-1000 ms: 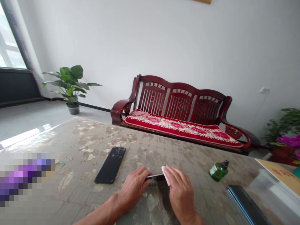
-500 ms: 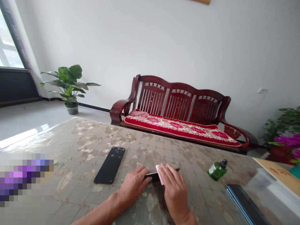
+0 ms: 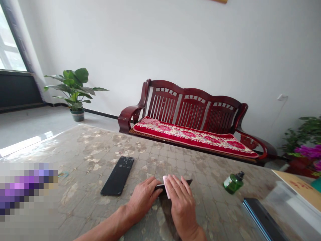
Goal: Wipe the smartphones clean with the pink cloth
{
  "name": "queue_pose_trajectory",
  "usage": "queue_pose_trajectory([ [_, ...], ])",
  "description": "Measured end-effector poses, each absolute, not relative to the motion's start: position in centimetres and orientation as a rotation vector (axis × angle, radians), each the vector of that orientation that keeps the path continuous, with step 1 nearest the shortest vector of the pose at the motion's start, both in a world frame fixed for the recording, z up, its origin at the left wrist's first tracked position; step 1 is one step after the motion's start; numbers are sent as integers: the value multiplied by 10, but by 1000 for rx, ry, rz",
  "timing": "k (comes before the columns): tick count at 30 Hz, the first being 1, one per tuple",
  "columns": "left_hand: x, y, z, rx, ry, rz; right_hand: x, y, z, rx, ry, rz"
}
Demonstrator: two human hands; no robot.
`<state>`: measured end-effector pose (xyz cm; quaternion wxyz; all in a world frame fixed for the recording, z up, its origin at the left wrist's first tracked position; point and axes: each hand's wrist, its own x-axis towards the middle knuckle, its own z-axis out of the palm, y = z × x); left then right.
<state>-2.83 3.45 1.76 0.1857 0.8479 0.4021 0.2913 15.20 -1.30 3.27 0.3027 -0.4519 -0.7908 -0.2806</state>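
A dark phone (image 3: 186, 182) lies flat on the patterned table (image 3: 90, 154) in front of me, mostly covered by both hands. My left hand (image 3: 144, 197) presses on its left end, fingers flat. My right hand (image 3: 180, 204) holds a small pink card (image 3: 166, 187) on edge against the phone's top face, near my left fingertips. A second black phone (image 3: 117, 175) lies face up to the left, apart from both hands.
A small green bottle (image 3: 232, 182) with a black cap stands at the right. A dark flat device (image 3: 263, 219) lies at the near right, beside a tan box (image 3: 298, 187). A blurred patch covers the near left. A red wooden bench (image 3: 190, 117) stands behind the table.
My right hand has slid the pink card leftward along the phone, uncovering the phone's right end. My left hand has stayed in place.
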Motion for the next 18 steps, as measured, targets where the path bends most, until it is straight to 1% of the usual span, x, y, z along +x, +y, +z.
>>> queue_pose_trajectory([
  [5,-27,37,15,2399,1148,823,144,-14,32,-1152,-2136,-717],
  [14,-30,37,18,2375,1146,824,198,-7,23,-1336,-2012,-763],
  [18,-30,36,19,2385,1140,818,188,-10,23,-1300,-2024,-754],
])
